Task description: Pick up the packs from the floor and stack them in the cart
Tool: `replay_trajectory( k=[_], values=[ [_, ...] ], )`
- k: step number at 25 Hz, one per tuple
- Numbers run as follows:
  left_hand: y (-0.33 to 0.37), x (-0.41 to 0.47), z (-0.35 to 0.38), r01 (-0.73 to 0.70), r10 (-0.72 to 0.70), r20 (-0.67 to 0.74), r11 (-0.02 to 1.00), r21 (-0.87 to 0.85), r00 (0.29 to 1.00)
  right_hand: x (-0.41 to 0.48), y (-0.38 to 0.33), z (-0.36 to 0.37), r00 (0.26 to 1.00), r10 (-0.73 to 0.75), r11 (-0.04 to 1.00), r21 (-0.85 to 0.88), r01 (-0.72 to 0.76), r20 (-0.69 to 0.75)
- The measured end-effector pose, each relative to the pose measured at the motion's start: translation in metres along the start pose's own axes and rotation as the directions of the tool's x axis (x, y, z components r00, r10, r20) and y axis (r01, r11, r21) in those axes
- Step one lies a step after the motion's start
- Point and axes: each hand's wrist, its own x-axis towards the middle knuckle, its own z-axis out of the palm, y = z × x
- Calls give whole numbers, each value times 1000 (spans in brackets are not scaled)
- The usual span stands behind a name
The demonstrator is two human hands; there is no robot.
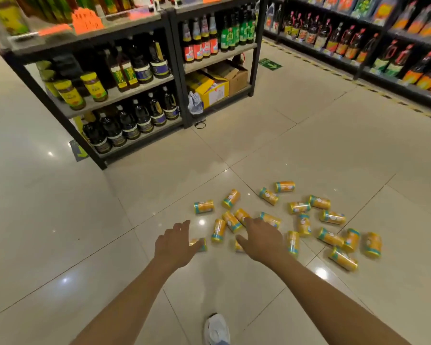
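Several yellow cylindrical packs with teal bands (304,224) lie scattered on the cream tiled floor, at centre right of the head view. My left hand (176,241) stretches out over the nearest pack (201,244), fingers apart, holding nothing. My right hand (261,239) reaches above another pack (238,246) that it partly hides, fingers spread and empty. Whether either hand touches a pack cannot be told. No cart is in view.
A black metal shelf unit (177,70) with bottles, jars and cardboard boxes stands ahead on the left. Another long shelf of bottles (383,53) runs along the right, edged by striped floor tape. My white shoe (215,328) shows at the bottom.
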Motion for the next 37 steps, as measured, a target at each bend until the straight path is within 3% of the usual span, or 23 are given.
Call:
replay_trajectory(
  k=[6,13,18,22,27,32,37],
  values=[
    [-21,141,21,112,-101,91,985,-129,991,145,-4,21,993,-59,998,-17,61,99],
    [-44,294,127,184,-164,212,980,-76,963,308,13,117,961,-68,994,-68,89,267],
    [-77,381,238,227,-180,314,967,-120,932,391,16,245,894,110,943,238,-231,434],
    [-108,447,356,266,-180,355,940,-211,917,448,27,365,836,189,902,246,-356,515],
    [-137,474,463,248,-118,418,930,-271,901,481,47,464,793,380,771,310,-556,476],
    [-152,489,502,80,4,377,975,-207,926,488,50,528,741,432,593,457,-663,514],
    [-155,491,503,241,-118,394,930,-279,912,498,48,549,680,484,388,562,-730,550]
  ],
)
